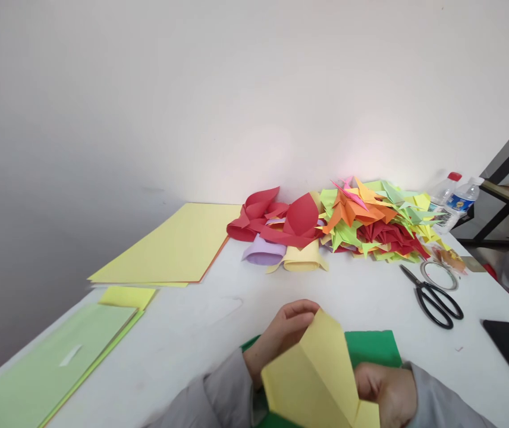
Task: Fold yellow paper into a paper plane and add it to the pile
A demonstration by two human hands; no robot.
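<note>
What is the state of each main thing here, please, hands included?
Yellow paper: folded, raised
Left hand: holding its upper edge
Right hand: curled, partly hidden
Green sheet: partly covered
Scissors: blades closed
Tape roll: lying flat
Two bottles: capped
Folded colourful papers: heaped
Red paper pieces: curled
Large yellow sheets: stacked flat
Light green sheets: stacked

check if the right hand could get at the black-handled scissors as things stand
Probably yes: the scissors lie uncovered, with mostly open tabletop between them and the right hand. That hand is at the yellow paper, though, so it may need to leave that first.
</note>
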